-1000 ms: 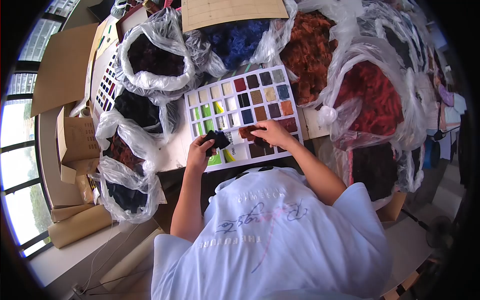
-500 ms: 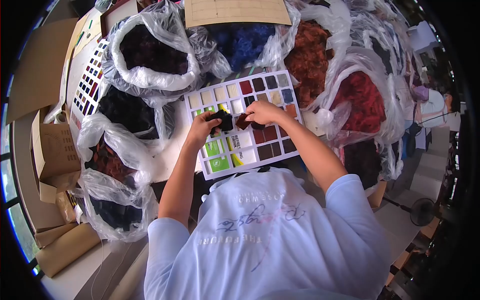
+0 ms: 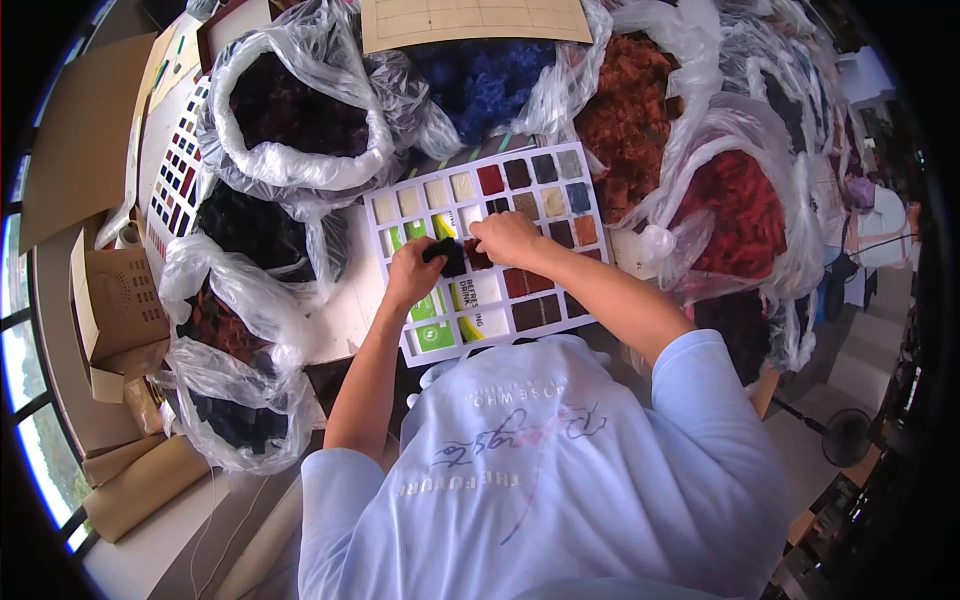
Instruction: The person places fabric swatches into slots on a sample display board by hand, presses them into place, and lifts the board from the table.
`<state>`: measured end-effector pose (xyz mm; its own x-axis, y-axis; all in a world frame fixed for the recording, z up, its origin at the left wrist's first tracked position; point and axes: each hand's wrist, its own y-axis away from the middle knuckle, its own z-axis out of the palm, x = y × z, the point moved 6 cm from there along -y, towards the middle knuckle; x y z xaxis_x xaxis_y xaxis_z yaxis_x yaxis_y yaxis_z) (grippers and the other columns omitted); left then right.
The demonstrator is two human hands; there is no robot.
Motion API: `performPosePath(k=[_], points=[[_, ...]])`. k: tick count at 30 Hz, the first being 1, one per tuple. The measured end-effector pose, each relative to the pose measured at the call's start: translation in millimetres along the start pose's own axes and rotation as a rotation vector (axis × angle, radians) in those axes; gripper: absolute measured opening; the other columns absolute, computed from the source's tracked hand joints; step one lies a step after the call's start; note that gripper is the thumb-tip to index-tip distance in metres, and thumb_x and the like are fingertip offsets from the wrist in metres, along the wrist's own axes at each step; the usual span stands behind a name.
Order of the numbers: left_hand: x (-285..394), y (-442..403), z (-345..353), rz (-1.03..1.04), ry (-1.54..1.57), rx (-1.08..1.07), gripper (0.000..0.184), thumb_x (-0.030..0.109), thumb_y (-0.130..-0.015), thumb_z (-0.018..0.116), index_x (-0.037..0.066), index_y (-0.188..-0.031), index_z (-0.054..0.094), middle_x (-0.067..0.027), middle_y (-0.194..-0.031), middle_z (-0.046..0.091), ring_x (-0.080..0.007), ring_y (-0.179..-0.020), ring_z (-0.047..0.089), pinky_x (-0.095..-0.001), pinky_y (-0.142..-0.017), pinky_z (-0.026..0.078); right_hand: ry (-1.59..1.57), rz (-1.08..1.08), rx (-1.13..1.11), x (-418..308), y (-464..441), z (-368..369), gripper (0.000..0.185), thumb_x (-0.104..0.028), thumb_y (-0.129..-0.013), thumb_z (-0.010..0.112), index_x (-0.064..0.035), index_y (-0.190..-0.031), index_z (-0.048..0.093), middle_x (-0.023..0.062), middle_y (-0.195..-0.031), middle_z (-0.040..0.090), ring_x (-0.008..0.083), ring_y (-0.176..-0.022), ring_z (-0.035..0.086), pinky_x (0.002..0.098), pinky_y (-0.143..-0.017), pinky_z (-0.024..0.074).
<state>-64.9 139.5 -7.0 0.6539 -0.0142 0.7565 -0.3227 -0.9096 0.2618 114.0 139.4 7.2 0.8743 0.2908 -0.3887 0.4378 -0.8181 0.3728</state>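
Observation:
A white gridded sample board (image 3: 413, 352) lies tilted before me, several of its cells filled with cream, red, black, grey, blue and brown fuzzy swatches. My left hand (image 3: 414, 273) is closed around a small bunch of black fabric swatches (image 3: 450, 257) above the board's middle. Beside it, my right hand (image 3: 510, 240) has its fingertips bent down onto a dark brown swatch (image 3: 477, 256) at a middle cell. Whether that swatch lies fully inside the cell is hidden by the fingers. Green and white printed card (image 3: 434, 335) shows through the left cells.
Open plastic bags of fibre pieces ring the board: dark purple (image 3: 300, 110), blue (image 3: 480, 85), rust (image 3: 625, 120), red (image 3: 735, 215) and black (image 3: 255, 230). A cardboard sheet (image 3: 475, 22) rests at the top. On the left are a colour chart (image 3: 180, 160) and a cardboard box (image 3: 122, 300).
My right hand has moved slightly left and down, bringing the brown swatch from above the board to a middle cell. My left hand has shifted slightly with the black swatches.

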Motion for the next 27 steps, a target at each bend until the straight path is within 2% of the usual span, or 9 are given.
performPosePath(k=[7,9,13,15,17,18,21,24,27], points=[[18.6,-5.6,-7.6,-0.236,0.063,-0.335,0.022,0.012,-0.077,0.070,0.001,-0.096,0.068,-0.0196,-0.083,0.068,-0.0367,-0.082,0.067,-0.0411,-0.076,0.052,-0.140,-0.133,0.127,1.3,13.9,-2.7,0.014,-0.019,-0.082,0.068,-0.0110,-0.093,0.066,0.0153,-0.084,0.068,0.0353,-0.082,0.068,0.0477,-0.070,0.0537],[25.3,-7.0,-2.0,0.059,-0.135,-0.164,0.020,0.012,-0.076,0.069,0.001,-0.093,0.067,-0.0217,-0.084,0.067,-0.0413,-0.085,0.064,-0.0443,-0.077,0.051,-0.152,-0.138,0.127,-1.8,16.3,0.7,0.014,-0.020,-0.082,0.068,-0.0113,-0.092,0.066,0.0148,-0.085,0.068,0.0350,-0.082,0.068,0.0474,-0.071,0.0538],[22.5,2.7,4.2,0.102,-0.152,-0.007,0.026,0.011,-0.075,0.069,0.002,-0.098,0.063,-0.0225,-0.087,0.066,-0.0436,-0.086,0.062,-0.0472,-0.076,0.050,-0.104,-0.051,0.214,1.7,8.8,2.7,0.014,-0.022,-0.082,0.069,-0.0115,-0.092,0.068,0.0142,-0.084,0.068,0.0342,-0.081,0.068,0.0464,-0.070,0.0532],[27.7,0.7,-8.2,0.144,-0.047,0.013,0.025,0.008,-0.078,0.070,0.002,-0.101,0.062,-0.0190,-0.082,0.067,-0.0355,-0.072,0.065,-0.0424,-0.067,0.051,-0.171,-0.030,0.220,18.6,6.6,0.6,0.016,-0.023,-0.083,0.070,-0.0113,-0.093,0.068,0.0140,-0.083,0.068,0.0338,-0.079,0.068,0.0449,-0.068,0.0529],[11.5,-3.8,-14.8,-0.202,0.295,-0.084,0.025,0.005,-0.082,0.070,0.003,-0.105,0.060,-0.0122,-0.077,0.066,-0.0201,-0.060,0.063,-0.0332,-0.057,0.049,-0.594,0.208,0.379,52.5,7.7,-7.7,0.023,-0.027,-0.084,0.072,-0.0080,-0.095,0.066,0.0120,-0.077,0.066,0.0297,-0.076,0.067,0.0417,-0.067,0.0513],[11.0,-9.6,-19.3,-0.142,0.347,-0.056,0.025,0.003,-0.084,0.069,0.004,-0.107,0.059,-0.0071,-0.075,0.064,-0.0099,-0.057,0.057,-0.0269,-0.052,0.045,-0.884,0.284,0.326,61.9,4.2,-1.6,0.024,-0.026,-0.084,0.073,-0.0061,-0.095,0.065,0.0076,-0.072,0.063,0.0196,-0.064,0.060,0.0347,-0.055,0.0454],[8.1,-28.8,-25.7,-0.154,0.321,-0.039,0.026,0.006,-0.083,0.069,0.005,-0.108,0.062,-0.0103,-0.078,0.068,-0.0180,-0.062,0.064,-0.0311,-0.059,0.050,-1.354,0.333,0.227,63.2,-11.0,7.1,0.021,-0.017,-0.085,0.071,-0.0046,-0.100,0.064,0.0013,-0.066,0.056,0.0050,-0.048,0.047,0.0221,-0.038,0.0310],[19.3,-39.9,-28.0,0.050,0.000,0.078,0.026,0.010,-0.082,0.068,0.005,-0.108,0.066,-0.0153,-0.088,0.071,-0.0304,-0.076,0.069,-0.0375,-0.070,0.052,-1.317,0.378,0.132,38.9,-7.5,-13.3,0.021,-0.010,-0.084,0.067,-0.0041,-0.104,0.063,0.0017,-0.067,0.057,0.0049,-0.047,0.046,0.0226,-0.037,0.0296],[25.7,-39.9,-16.5,0.037,-0.110,0.002,0.027,0.012,-0.080,0.066,0.006,-0.107,0.068,-0.0187,-0.096,0.070,-0.0376,-0.091,0.066,-0.0415,-0.080,0.051,-0.595,0.037,0.454,37.4,-26.5,1.9,0.027,-0.004,-0.079,0.060,-0.0053,-0.106,0.064,0.0159,-0.079,0.066,0.0314,-0.075,0.066,0.0412,-0.065,0.0514]])
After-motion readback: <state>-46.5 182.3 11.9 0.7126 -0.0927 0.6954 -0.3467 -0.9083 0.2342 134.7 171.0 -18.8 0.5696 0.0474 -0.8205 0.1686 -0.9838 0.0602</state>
